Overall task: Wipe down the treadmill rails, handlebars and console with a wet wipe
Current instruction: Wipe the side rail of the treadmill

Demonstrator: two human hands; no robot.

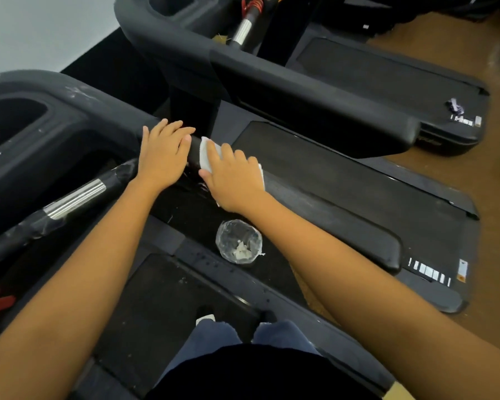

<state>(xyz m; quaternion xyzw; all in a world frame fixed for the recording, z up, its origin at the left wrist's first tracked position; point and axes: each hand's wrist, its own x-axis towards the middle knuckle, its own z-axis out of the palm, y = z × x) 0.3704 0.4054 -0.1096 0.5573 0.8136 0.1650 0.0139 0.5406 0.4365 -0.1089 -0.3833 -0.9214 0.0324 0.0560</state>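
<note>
A white wet wipe (207, 153) lies folded over the right side rail (329, 215) of the near treadmill, where the rail meets the console. My right hand (231, 180) presses flat on the wipe, fingers spread over it. My left hand (165, 153) rests palm down on the same rail just left of the wipe, holding nothing. The dusty black console (41, 131) with a cup recess fills the left. A handlebar with a ribbed silver sleeve (74, 199) runs below it.
A small bin lined with clear plastic (238, 241), holding used wipes, stands on the floor between the treadmills. A second treadmill's rail (315, 99) and belt lie beyond. My legs and feet (234, 324) stand on the near belt. Brown floor at the right.
</note>
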